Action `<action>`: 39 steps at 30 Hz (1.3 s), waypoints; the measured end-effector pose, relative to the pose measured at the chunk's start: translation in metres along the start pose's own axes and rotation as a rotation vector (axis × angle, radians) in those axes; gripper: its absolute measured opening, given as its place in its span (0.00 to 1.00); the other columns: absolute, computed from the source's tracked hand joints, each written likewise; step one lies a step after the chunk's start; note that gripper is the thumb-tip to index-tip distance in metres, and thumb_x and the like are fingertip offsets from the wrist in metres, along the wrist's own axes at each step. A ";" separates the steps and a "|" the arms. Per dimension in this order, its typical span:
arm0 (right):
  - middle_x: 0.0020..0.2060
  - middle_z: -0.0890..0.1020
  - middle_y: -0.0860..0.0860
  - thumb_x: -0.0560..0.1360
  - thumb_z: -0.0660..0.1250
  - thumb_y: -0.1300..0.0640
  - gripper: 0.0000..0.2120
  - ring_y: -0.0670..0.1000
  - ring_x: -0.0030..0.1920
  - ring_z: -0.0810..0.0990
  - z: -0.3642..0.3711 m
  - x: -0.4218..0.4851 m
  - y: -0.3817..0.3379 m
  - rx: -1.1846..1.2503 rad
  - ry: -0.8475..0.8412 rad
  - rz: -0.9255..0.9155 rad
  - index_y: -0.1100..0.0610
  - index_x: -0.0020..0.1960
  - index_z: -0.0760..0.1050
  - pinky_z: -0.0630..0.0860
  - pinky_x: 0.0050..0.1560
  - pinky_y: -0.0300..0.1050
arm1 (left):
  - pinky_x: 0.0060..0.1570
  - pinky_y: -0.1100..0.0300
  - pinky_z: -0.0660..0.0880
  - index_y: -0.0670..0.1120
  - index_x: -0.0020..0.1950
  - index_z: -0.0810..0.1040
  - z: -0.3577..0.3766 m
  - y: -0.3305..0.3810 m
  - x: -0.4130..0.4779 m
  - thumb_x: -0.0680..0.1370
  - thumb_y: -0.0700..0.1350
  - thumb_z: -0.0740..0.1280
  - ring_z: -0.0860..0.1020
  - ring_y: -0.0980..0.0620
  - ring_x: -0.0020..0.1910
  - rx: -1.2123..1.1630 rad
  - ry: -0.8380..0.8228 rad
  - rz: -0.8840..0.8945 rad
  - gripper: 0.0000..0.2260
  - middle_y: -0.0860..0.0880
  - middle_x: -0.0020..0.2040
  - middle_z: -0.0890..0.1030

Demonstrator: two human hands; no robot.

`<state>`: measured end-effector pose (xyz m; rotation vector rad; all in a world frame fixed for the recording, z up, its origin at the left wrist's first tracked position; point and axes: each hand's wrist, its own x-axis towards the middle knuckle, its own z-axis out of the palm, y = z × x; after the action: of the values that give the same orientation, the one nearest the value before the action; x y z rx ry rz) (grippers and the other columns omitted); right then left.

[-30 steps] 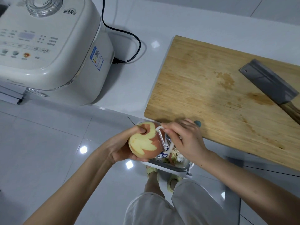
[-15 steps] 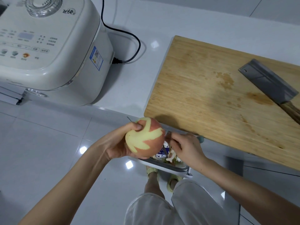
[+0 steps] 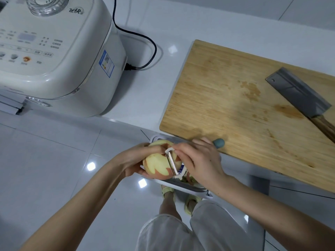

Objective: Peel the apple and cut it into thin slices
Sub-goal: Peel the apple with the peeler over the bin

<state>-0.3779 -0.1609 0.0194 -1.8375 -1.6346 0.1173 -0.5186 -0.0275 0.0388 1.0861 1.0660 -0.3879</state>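
My left hand (image 3: pixel 132 163) grips the half-peeled apple (image 3: pixel 156 166) over the scrap bin (image 3: pixel 192 191) so peels drop in; right hand (image 3: pixel 200 160) pinches the peeler (image 3: pixel 171 163).

Wooden cutting board (image 3: pixel 226 105) — matt; glossy countertop (image 3: pixel 145 91); metal cleaver (image 3: pixel 299 95)

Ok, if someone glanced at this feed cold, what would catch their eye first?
The partly peeled apple, low centre, gripped by the left hand while the right hand holds a white peeler against it, above a white-rimmed bin holding peels. Next comes the big wooden cutting board at right with a cleaver lying on it, then the cream cooker at upper left.
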 end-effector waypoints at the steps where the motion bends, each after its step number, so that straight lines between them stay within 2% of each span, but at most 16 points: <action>1: 0.31 0.82 0.46 0.77 0.61 0.55 0.10 0.50 0.32 0.75 0.001 0.000 0.002 0.010 0.007 -0.014 0.55 0.45 0.81 0.65 0.39 0.44 | 0.43 0.52 0.78 0.44 0.59 0.78 -0.001 0.000 0.000 0.55 0.57 0.72 0.81 0.46 0.46 -0.003 -0.008 0.004 0.35 0.40 0.51 0.82; 5: 0.35 0.84 0.46 0.76 0.62 0.55 0.10 0.49 0.34 0.78 0.000 -0.002 0.015 0.115 0.033 0.013 0.57 0.47 0.81 0.69 0.40 0.47 | 0.43 0.54 0.77 0.47 0.55 0.79 -0.005 -0.001 0.000 0.54 0.57 0.71 0.81 0.48 0.43 -0.044 -0.054 -0.020 0.32 0.45 0.46 0.83; 9: 0.35 0.84 0.46 0.76 0.62 0.55 0.10 0.47 0.36 0.78 0.004 -0.002 0.022 0.197 0.022 0.052 0.58 0.47 0.81 0.69 0.41 0.45 | 0.43 0.56 0.77 0.46 0.52 0.79 -0.008 -0.003 0.000 0.53 0.55 0.71 0.81 0.48 0.42 -0.108 -0.101 -0.018 0.29 0.46 0.43 0.84; 13: 0.36 0.84 0.47 0.74 0.60 0.58 0.11 0.45 0.39 0.78 0.009 -0.006 0.030 0.202 -0.003 0.118 0.58 0.47 0.81 0.67 0.43 0.42 | 0.50 0.51 0.75 0.46 0.53 0.79 -0.011 -0.004 -0.001 0.54 0.52 0.71 0.81 0.45 0.45 -0.175 -0.134 -0.002 0.28 0.44 0.45 0.84; 15: 0.37 0.84 0.46 0.72 0.58 0.60 0.12 0.45 0.40 0.79 0.014 -0.010 0.030 0.173 -0.063 0.163 0.53 0.47 0.80 0.67 0.43 0.41 | 0.46 0.54 0.77 0.44 0.52 0.79 -0.012 -0.002 -0.001 0.53 0.51 0.71 0.82 0.46 0.42 -0.227 -0.148 0.014 0.28 0.44 0.44 0.84; 18: 0.36 0.84 0.45 0.71 0.59 0.63 0.14 0.45 0.39 0.78 0.020 -0.015 0.028 0.270 -0.129 0.275 0.47 0.47 0.76 0.69 0.39 0.38 | 0.39 0.57 0.79 0.43 0.52 0.79 -0.013 0.007 0.002 0.53 0.51 0.71 0.83 0.47 0.40 -0.283 -0.152 0.046 0.29 0.43 0.44 0.84; 20: 0.32 0.83 0.49 0.74 0.59 0.61 0.12 0.47 0.31 0.77 0.021 -0.019 0.030 0.268 -0.203 0.389 0.47 0.46 0.77 0.67 0.32 0.36 | 0.45 0.54 0.78 0.43 0.55 0.78 -0.016 0.009 0.004 0.53 0.51 0.72 0.81 0.45 0.44 -0.251 -0.134 0.056 0.31 0.43 0.46 0.83; 21: 0.30 0.82 0.52 0.76 0.58 0.60 0.10 0.48 0.28 0.76 0.020 -0.021 0.032 0.261 -0.274 0.469 0.50 0.46 0.78 0.69 0.29 0.40 | 0.49 0.51 0.76 0.43 0.56 0.78 -0.017 0.009 0.005 0.54 0.52 0.72 0.81 0.44 0.47 -0.227 -0.132 0.055 0.31 0.43 0.48 0.83; 24: 0.30 0.81 0.55 0.79 0.58 0.55 0.12 0.51 0.30 0.79 0.015 -0.018 0.034 0.294 -0.567 0.760 0.58 0.44 0.77 0.77 0.35 0.50 | 0.51 0.50 0.77 0.45 0.56 0.78 -0.018 0.007 0.006 0.57 0.53 0.72 0.81 0.43 0.49 -0.140 -0.158 0.071 0.29 0.43 0.51 0.83; 25: 0.30 0.79 0.54 0.79 0.58 0.56 0.12 0.50 0.29 0.77 0.013 -0.017 0.033 0.380 -0.680 0.888 0.56 0.43 0.77 0.77 0.34 0.48 | 0.48 0.51 0.78 0.46 0.57 0.78 -0.018 0.007 0.007 0.57 0.53 0.72 0.82 0.44 0.49 -0.107 -0.164 0.076 0.29 0.43 0.51 0.84; 27: 0.26 0.77 0.53 0.79 0.57 0.58 0.11 0.48 0.24 0.70 0.009 -0.013 0.031 0.558 -0.851 1.158 0.54 0.42 0.75 0.68 0.26 0.40 | 0.47 0.52 0.79 0.47 0.59 0.77 -0.017 0.005 0.010 0.57 0.53 0.73 0.82 0.45 0.51 -0.058 -0.154 0.071 0.30 0.44 0.53 0.83; 30: 0.21 0.75 0.52 0.79 0.58 0.59 0.13 0.48 0.23 0.68 0.001 -0.010 0.033 0.645 -0.988 1.386 0.61 0.41 0.78 0.63 0.25 0.38 | 0.53 0.48 0.79 0.48 0.61 0.76 -0.018 0.004 0.015 0.57 0.57 0.74 0.80 0.43 0.55 0.031 -0.112 0.048 0.34 0.43 0.55 0.82; 31: 0.22 0.75 0.53 0.79 0.59 0.58 0.13 0.48 0.24 0.69 -0.001 -0.010 0.035 0.682 -0.975 1.419 0.62 0.42 0.79 0.64 0.25 0.38 | 0.54 0.48 0.79 0.48 0.61 0.76 -0.018 0.004 0.016 0.57 0.58 0.74 0.79 0.43 0.55 0.058 -0.095 0.042 0.34 0.44 0.55 0.82; 33: 0.28 0.77 0.55 0.78 0.60 0.59 0.11 0.49 0.26 0.70 -0.005 -0.007 0.034 0.780 -0.827 1.419 0.62 0.44 0.78 0.65 0.27 0.40 | 0.49 0.52 0.80 0.48 0.60 0.76 -0.016 0.004 0.018 0.55 0.59 0.73 0.79 0.43 0.55 0.083 -0.068 0.030 0.35 0.44 0.55 0.82; 36: 0.30 0.77 0.55 0.79 0.58 0.59 0.10 0.50 0.29 0.70 -0.012 -0.001 0.030 0.856 -0.652 1.291 0.59 0.46 0.77 0.64 0.29 0.42 | 0.39 0.58 0.77 0.49 0.58 0.77 -0.013 0.006 0.020 0.54 0.60 0.72 0.79 0.45 0.52 0.067 -0.034 0.022 0.35 0.44 0.53 0.82; 39: 0.26 0.74 0.54 0.79 0.57 0.54 0.15 0.48 0.25 0.68 -0.015 0.004 0.031 0.936 -0.765 1.412 0.63 0.47 0.77 0.64 0.26 0.39 | 0.37 0.58 0.77 0.49 0.59 0.76 -0.013 0.006 0.021 0.53 0.60 0.73 0.80 0.45 0.50 0.008 -0.023 -0.001 0.36 0.44 0.52 0.82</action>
<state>-0.3437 -0.1631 0.0162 -1.7777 -0.1030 1.9450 -0.5106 -0.0091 0.0233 1.0860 1.0454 -0.4044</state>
